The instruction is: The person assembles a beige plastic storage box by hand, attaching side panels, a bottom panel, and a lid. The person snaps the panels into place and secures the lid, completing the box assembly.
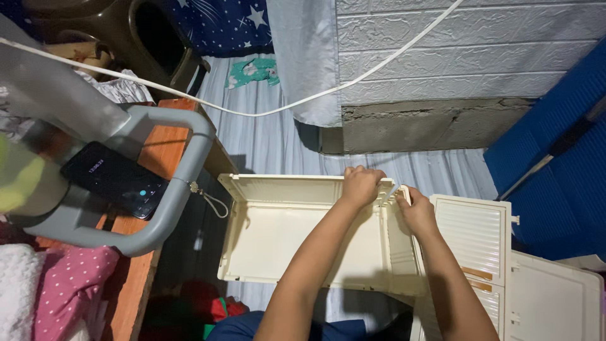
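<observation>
Cream plastic tray (297,230) lies open-side up on the striped sheet (265,142) — thin-walled, probably light and a little flexible, best held by its rims. At the tray's far right corner the left hand (361,184) is closed over the rim; the right hand (413,208) pinches a small white piece (396,189) just beside it.

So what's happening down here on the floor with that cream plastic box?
A person is working on a cream plastic cabinet shell lying open on the grey striped sheet. The left hand grips its upper right corner, while the right hand pinches a small pale piece at that same corner. Louvred cream panels lie just to the right. A dark phone rests on a grey stand at left.
</observation>
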